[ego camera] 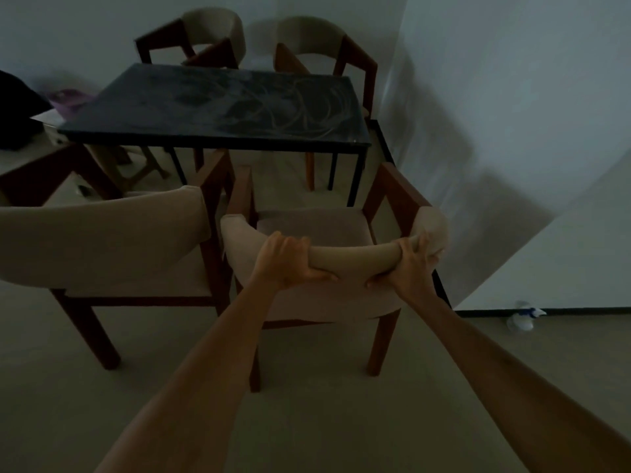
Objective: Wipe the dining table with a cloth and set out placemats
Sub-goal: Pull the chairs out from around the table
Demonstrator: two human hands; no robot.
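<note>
1. My left hand [285,261] grips the top edge of the padded backrest of the chair [317,230] right in front of me, fingers curled over the far side and thumb underneath on the near side.
2. My right hand [411,264] grips the same backrest farther to the right, near its curved end, again with the fingers wrapped over the top and the thumb below.
3. That chair stands on the floor [307,421], its seat facing the worktop [218,104], and it sits apart from the worktop's near edge rather than tucked under it.
4. The worktop is a dark rectangle on thin black legs, and its surface shows pale curved smears and streaks, thickest toward the right half (the room is dim, so I cannot tell whether they are dust or wet marks).
5. A second chair [102,240] with the same beige padding stands just beside mine on the left, its backrest toward me.
6. Two more chairs stand at the far side of the worktop against the wall: the far left chair [211,35] and the far right chair [317,39].
7. I see no cloth or placemat in this view; something purple [66,99] lies beyond the worktop's left end, too blurred to name.
8. A clear plastic bottle [524,317] lies on the floor by the skirting at the right, and I cannot tell what, if anything, is in it.
</note>
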